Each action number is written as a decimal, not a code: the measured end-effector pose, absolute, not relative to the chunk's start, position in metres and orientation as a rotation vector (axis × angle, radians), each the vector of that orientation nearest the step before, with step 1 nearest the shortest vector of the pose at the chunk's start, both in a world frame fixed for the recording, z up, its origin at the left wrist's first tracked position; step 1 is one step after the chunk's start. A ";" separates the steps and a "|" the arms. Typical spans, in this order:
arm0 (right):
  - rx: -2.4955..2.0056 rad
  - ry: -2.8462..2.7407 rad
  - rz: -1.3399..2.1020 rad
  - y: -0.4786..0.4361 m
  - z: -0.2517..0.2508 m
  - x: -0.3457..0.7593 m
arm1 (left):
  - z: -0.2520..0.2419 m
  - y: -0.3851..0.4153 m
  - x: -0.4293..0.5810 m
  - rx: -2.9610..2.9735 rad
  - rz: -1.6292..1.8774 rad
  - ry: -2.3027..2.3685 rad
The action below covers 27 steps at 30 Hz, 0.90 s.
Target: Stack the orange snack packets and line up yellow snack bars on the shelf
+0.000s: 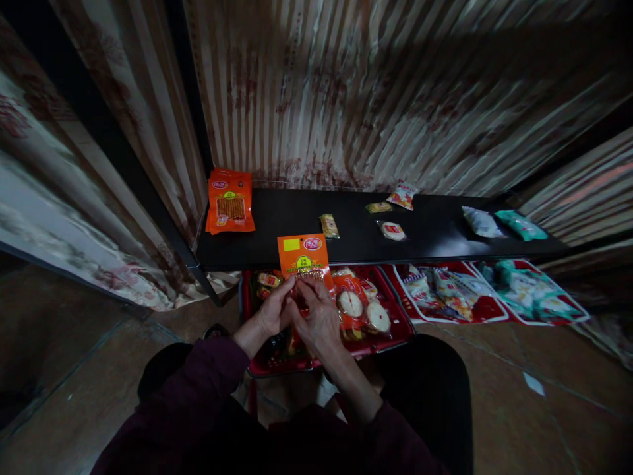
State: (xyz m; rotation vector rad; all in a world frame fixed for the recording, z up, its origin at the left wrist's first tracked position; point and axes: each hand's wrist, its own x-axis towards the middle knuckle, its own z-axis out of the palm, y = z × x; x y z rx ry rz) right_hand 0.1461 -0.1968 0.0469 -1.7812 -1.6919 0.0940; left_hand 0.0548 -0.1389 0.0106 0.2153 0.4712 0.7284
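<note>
Orange packet (302,252) sits above the red basket (401,321), long axis running away past the basket's far rim, left hand (273,310) and right hand (317,318) both curled nearly closed, pinching its near part, right covering more.

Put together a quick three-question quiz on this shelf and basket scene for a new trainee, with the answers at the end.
1. Multiple choice: The left hand and right hand are on the held packet. What is its main colour?
A) Teal
B) Orange
C) White

2. True or false: Seen by the wearer, the teal packet lies near the right end of the black shelf.

3. Fill in the blank: The basket beneath the hands is coloured ____.

Key: 1. B. 2. True. 3. Red.
</note>
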 end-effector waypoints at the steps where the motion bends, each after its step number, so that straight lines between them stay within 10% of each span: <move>1: -1.792 -1.709 0.087 -0.197 0.047 0.145 | 0.009 -0.138 0.055 0.207 0.711 0.480; 27: -1.726 -1.568 0.082 -0.192 0.026 0.189 | 0.015 -0.110 0.042 0.152 0.707 0.453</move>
